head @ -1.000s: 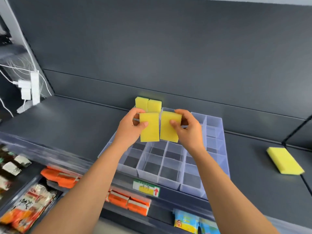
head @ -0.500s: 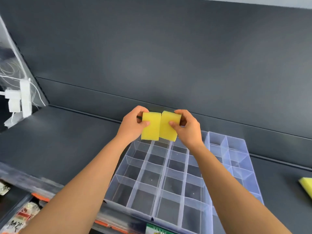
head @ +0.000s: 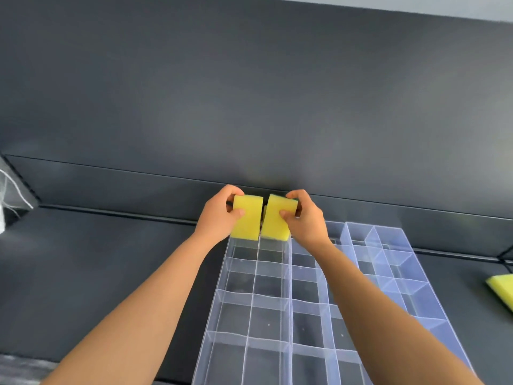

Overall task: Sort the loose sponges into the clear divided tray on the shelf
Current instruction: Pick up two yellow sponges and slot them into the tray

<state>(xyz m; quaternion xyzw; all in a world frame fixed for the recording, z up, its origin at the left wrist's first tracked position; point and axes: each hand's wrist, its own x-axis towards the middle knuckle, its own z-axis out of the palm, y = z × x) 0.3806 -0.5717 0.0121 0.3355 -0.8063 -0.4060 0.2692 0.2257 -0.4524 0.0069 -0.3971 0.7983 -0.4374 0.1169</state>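
A clear divided tray (head: 288, 309) lies on the dark shelf, stretching from the bottom of the view to the back wall. My left hand (head: 219, 218) grips one yellow sponge (head: 248, 220) upright at the tray's far left end. Beside it, my right hand (head: 306, 219) grips a second yellow sponge (head: 276, 219), also upright, touching the first. Both sponges stand at the far row of compartments; their lower edges meet the tray rim. Sponges placed earlier at the back are hidden behind them.
Another loose yellow sponge (head: 502, 290) lies on the shelf at the right edge, right of the tray. The shelf's dark back wall (head: 249, 107) rises just behind my hands. White cables (head: 11, 190) hang at the far left.
My head has moved closer and looks further down the tray. Both hands have carried their sponges toward the far row, lower against the tray.
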